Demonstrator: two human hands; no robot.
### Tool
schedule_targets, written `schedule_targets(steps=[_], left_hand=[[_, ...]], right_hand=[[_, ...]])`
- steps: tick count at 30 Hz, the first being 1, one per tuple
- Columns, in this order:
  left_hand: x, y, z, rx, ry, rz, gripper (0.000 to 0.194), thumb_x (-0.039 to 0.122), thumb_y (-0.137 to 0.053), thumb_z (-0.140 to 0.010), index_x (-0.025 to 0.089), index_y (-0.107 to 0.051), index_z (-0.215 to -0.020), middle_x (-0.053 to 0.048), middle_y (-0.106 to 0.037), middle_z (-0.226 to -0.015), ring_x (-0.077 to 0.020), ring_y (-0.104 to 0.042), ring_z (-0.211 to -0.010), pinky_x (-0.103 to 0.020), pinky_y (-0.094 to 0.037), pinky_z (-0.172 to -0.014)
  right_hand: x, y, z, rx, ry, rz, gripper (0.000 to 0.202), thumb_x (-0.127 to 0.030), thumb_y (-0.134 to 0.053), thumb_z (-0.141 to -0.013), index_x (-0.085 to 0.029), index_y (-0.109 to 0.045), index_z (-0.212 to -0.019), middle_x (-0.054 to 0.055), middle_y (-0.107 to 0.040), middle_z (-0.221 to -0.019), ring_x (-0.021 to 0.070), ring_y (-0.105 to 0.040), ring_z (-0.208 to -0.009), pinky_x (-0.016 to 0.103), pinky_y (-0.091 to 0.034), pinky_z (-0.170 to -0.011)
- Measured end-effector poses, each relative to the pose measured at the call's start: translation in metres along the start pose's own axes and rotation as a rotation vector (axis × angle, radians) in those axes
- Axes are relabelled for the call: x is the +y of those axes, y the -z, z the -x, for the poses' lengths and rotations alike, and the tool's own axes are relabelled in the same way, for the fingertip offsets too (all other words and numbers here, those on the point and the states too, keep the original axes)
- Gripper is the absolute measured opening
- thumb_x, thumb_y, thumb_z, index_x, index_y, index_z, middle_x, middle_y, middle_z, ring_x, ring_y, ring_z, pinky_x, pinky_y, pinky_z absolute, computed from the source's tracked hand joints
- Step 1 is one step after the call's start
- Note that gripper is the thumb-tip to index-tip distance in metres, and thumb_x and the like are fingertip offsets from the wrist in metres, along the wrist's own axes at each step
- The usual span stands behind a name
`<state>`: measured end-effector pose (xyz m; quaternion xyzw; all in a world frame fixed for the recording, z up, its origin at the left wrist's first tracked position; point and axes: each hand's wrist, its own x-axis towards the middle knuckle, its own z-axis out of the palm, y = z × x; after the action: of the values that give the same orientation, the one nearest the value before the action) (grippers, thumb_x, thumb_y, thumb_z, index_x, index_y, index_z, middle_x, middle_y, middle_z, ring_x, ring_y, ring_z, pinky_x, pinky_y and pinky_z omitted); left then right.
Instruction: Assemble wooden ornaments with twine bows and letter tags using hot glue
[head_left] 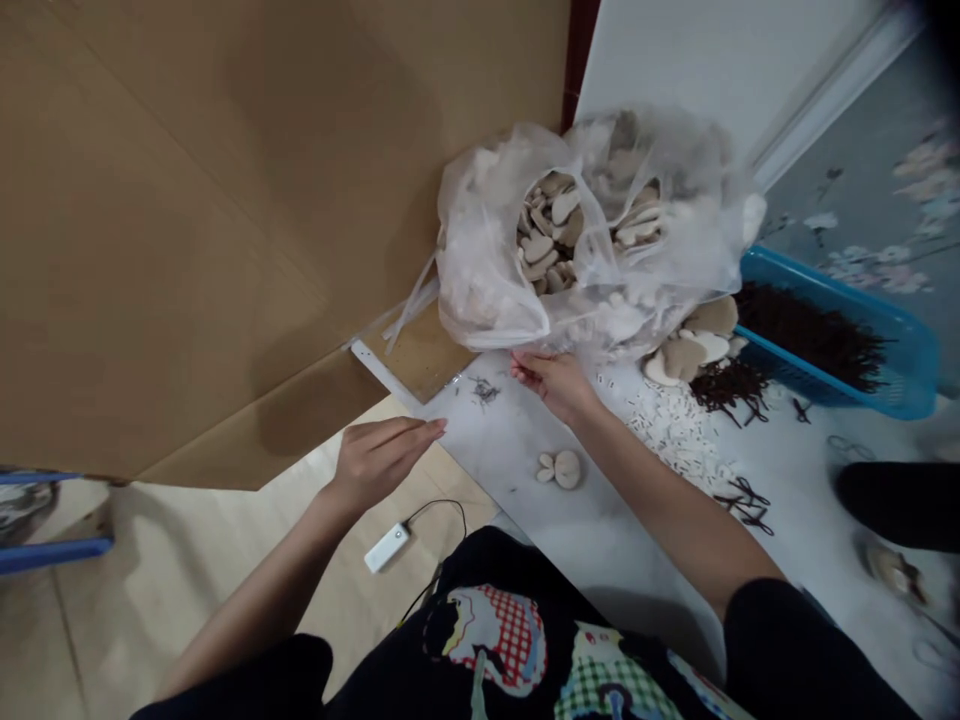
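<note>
My left hand hovers by the near corner of the white table, thumb and fingers pressed together in a pinch; anything between the tips is too small to make out. Over the table, my right hand has its fingers curled just below a clear plastic bag full of beige and white felt-like pieces. What those fingers hold, if anything, cannot be seen. Small dark slivers lie between the two hands. A small bunny-shaped beige piece rests on the table nearer my body.
A big cardboard sheet stands at the left. On the right are a blue basket of dark brown strands, scattered small white bits and brown bows. Below the table edge, a white power bank with a cable lies.
</note>
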<state>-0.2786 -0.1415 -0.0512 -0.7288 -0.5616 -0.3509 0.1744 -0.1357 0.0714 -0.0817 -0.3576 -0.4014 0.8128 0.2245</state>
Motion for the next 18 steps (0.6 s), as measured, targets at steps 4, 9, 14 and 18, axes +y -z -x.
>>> schedule_targets(steps=[4, 9, 14, 18], left_hand=[[-0.001, 0.003, 0.008, 0.008, 0.089, 0.016, 0.014, 0.01, -0.066, -0.082, 0.016, -0.066, -0.095, -0.002, -0.073, -0.078, -0.0098, -0.069, -0.065, -0.016, -0.053, -0.058], [0.002, -0.003, 0.003, 0.024, 0.082, 0.017, 0.011, 0.009, -0.066, -0.081, 0.013, -0.064, -0.09, -0.003, -0.072, -0.074, -0.0104, -0.067, -0.06, -0.018, -0.052, -0.055], [0.008, -0.007, -0.014, 0.039, -0.048, 0.004, 0.01, 0.011, -0.065, -0.081, 0.013, -0.063, -0.091, -0.002, -0.07, -0.069, -0.0114, -0.065, -0.056, -0.02, -0.05, -0.052], [0.015, -0.008, -0.029, 0.028, -0.182, -0.037, 0.014, 0.013, -0.067, -0.08, 0.014, -0.062, -0.093, -0.002, -0.071, -0.07, -0.0118, -0.065, -0.057, -0.022, -0.053, -0.056]], right_hand=[[0.006, -0.01, -0.007, -0.048, 0.007, 0.026, 0.009, -0.018, -0.076, -0.067, -0.017, -0.07, -0.072, 0.001, -0.07, -0.075, 0.0119, -0.064, -0.075, 0.028, -0.053, -0.081], [0.005, -0.012, 0.01, -0.27, -0.02, 0.401, 0.023, -0.028, -0.073, -0.073, -0.018, -0.072, -0.094, 0.005, -0.073, -0.091, 0.0152, -0.066, -0.09, 0.036, -0.045, -0.095], [-0.011, -0.007, 0.032, -0.269, 0.128, 0.646, 0.025, -0.033, -0.068, -0.078, -0.02, -0.072, -0.099, 0.004, -0.073, -0.093, 0.0173, -0.066, -0.089, 0.038, -0.047, -0.09], [-0.023, -0.004, 0.05, -0.263, 0.239, 0.673, 0.024, -0.035, -0.066, -0.08, -0.022, -0.072, -0.099, 0.004, -0.074, -0.096, 0.0177, -0.066, -0.088, 0.037, -0.049, -0.086]])
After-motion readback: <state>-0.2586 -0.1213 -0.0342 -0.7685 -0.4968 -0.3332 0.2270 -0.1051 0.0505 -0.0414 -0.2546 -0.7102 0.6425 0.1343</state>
